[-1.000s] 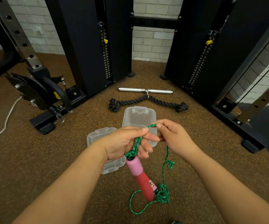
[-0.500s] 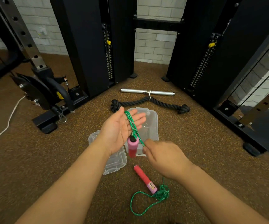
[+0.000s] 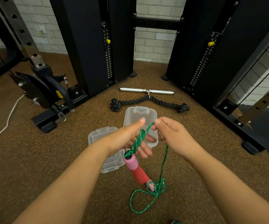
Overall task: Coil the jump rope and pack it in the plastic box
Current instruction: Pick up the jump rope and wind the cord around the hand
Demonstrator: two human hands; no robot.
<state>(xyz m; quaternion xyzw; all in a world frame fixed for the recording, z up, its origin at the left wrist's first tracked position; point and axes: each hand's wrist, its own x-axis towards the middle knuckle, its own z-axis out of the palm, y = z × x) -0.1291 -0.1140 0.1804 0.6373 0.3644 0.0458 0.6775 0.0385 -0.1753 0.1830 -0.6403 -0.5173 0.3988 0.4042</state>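
In the head view, the left hand sits just left of centre, palm turned inward, its fingers loosely spread with several turns of the green jump rope wound across them; the thumb points toward 1 o'clock. The right hand is at about 3 o'clock from the left one, nearly touching it, pinching one strand of the rope between thumb and forefinger at the top of the loops.

The rope has two handles. One, a pink and red handle, hangs below the left hand toward 6 o'clock, its upper end close to the fingers. The second handle lies on the floor beyond it, mostly hidden; only its pink tip shows, amid a small tangle of cord. From the right hand a single strand drops toward 6 o'clock to that tangle, and one loose loop lies on the brown floor below it.

One clear plastic box lies open on the floor behind the hands at 12 o'clock. One clear lid lies beside it, at 9 o'clock from the left hand, partly under the forearm.

Farther off at 12 o'clock are one metal bar and one black knotted rope. One white cable crosses the floor at 9 o'clock.
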